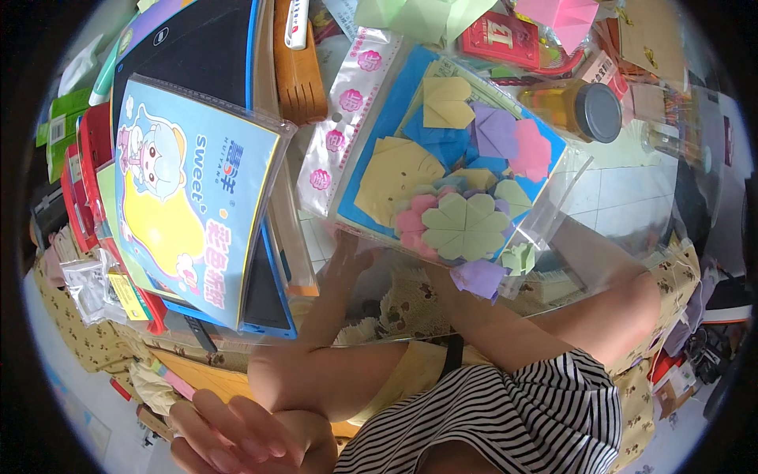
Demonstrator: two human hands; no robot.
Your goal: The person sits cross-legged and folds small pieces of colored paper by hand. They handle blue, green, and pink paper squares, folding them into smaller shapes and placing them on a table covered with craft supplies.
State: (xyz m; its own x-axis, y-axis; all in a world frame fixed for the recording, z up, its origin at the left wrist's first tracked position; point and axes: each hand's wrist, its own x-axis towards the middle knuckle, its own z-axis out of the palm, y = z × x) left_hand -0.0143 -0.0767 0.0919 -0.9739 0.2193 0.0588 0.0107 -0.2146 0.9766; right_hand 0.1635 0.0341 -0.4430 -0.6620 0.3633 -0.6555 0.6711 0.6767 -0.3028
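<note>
My left hand (pixel 237 435) is at the lower left, close to the camera, fingers loosely bent and apart, with nothing visible in it. My right forearm reaches from a striped sleeve and is seen through the transparent tabletop (pixel 379 308); my right hand is hidden below the paper pack. On the tabletop lies a clear plastic pack with blue paper (pixel 370 172). Over it are a green folded-paper flower (pixel 465 227), a cream folded face (pixel 397 175), and pink and purple folded pieces. A purple piece (pixel 478 280) lies at its near edge.
A packaged colored-paper pad (pixel 189 201) rests on a black writing tablet with a blue rim (pixel 189 53) at left. A brown wooden item (pixel 299 83) is beside them. A lidded glass jar (pixel 574 111) lies at right, near a red box (pixel 500 41). Red cases (pixel 77 195) stand far left.
</note>
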